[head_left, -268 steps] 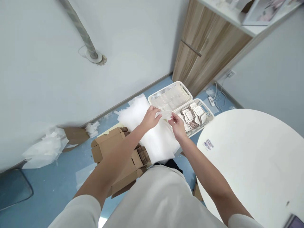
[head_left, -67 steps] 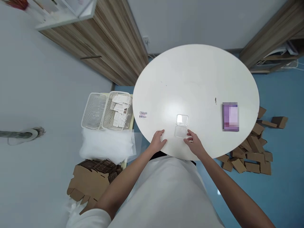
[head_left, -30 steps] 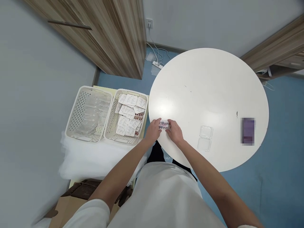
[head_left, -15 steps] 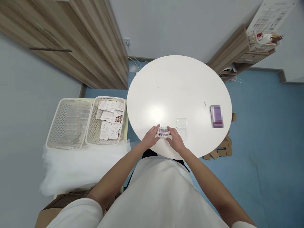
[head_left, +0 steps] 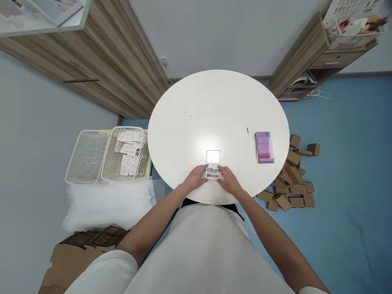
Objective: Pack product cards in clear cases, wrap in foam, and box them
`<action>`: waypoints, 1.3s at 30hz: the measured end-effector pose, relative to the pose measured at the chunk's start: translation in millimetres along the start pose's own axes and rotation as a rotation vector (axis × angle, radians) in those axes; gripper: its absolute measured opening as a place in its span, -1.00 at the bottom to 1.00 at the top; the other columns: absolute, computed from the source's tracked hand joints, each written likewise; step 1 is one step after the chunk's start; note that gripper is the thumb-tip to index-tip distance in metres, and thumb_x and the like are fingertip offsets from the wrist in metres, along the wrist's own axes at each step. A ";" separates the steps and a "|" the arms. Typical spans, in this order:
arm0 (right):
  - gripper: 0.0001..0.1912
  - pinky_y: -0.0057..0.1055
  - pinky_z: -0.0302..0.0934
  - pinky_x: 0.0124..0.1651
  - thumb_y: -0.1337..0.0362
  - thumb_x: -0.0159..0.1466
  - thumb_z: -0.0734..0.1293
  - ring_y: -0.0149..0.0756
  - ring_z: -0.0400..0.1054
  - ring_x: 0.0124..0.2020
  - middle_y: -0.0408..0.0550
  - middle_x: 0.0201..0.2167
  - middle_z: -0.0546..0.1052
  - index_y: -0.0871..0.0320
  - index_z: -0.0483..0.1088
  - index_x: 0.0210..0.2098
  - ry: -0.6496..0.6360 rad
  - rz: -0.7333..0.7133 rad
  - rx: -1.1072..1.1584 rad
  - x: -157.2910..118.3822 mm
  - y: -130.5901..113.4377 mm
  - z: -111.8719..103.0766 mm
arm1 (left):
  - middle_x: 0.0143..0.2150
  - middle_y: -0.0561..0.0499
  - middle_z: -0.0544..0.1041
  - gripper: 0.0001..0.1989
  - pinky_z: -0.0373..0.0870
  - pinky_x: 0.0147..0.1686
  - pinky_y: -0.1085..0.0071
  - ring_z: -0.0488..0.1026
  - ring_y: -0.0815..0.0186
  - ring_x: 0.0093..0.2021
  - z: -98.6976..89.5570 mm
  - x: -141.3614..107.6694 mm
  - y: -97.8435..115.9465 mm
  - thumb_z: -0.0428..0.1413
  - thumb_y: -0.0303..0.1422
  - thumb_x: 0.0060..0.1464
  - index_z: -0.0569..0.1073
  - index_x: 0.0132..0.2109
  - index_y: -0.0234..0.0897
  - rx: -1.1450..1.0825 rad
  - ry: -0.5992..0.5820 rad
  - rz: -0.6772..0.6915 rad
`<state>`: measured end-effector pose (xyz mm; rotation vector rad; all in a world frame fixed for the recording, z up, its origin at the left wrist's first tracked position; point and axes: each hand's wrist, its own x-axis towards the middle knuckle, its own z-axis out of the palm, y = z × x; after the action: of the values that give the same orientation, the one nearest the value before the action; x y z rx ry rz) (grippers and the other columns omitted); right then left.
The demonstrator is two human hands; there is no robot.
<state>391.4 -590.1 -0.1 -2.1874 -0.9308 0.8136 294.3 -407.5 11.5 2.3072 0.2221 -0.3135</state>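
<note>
A white card of false nails [head_left: 212, 173], set in two rows, lies over the lower half of a clear plastic case; whether it rests fully inside I cannot tell. The raised clear lid [head_left: 213, 156] of that case is open on the far side. My left hand [head_left: 196, 178] holds the card's left edge between thumb and fingers. On the right edge, my right hand [head_left: 228, 179] pinches in the same way. Both hands rest close to the near edge of the white oval table [head_left: 217, 106].
A purple box [head_left: 264, 147], blurred out, lies on the table's right side. Two white baskets stand at left, one holding printed cards [head_left: 130, 151], the other clear plastic pieces [head_left: 88, 159]. Several small brown cardboard boxes [head_left: 295, 175] lie on the blue floor at right.
The card of false nails has gone from left of the open clear case to over its lower half, both hands still on it. The head view has shifted.
</note>
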 end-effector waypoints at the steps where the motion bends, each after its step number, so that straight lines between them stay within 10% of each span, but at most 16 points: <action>1: -0.38 -0.20 0.23 -0.09 0.36 0.13 0.22 -0.19 0.20 -0.07 0.01 -0.08 0.28 0.08 -0.02 0.16 -0.021 -0.013 0.000 1.8 4.7 -1.6 | -0.08 -0.08 0.34 -0.41 0.31 -0.11 0.19 0.30 0.17 -0.09 1.5 1.4 1.9 0.11 -0.38 -0.04 0.11 0.14 -0.21 0.026 0.004 -0.014; 39: -0.37 -0.13 0.16 0.00 0.36 0.10 0.23 -0.08 0.14 -0.03 0.08 -0.05 0.26 0.13 0.02 0.16 0.068 -0.016 -0.062 6.3 16.9 12.1 | -0.03 -0.15 0.19 -0.30 0.26 -0.07 0.19 0.21 0.14 -0.03 29.4 6.4 -7.0 0.07 -0.49 -0.05 -0.01 0.23 -0.23 0.076 0.058 -0.040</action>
<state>392.8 -591.2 -21.8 -2.2436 -0.9496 0.7068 294.1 -423.9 -14.7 2.3919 0.2897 -0.2796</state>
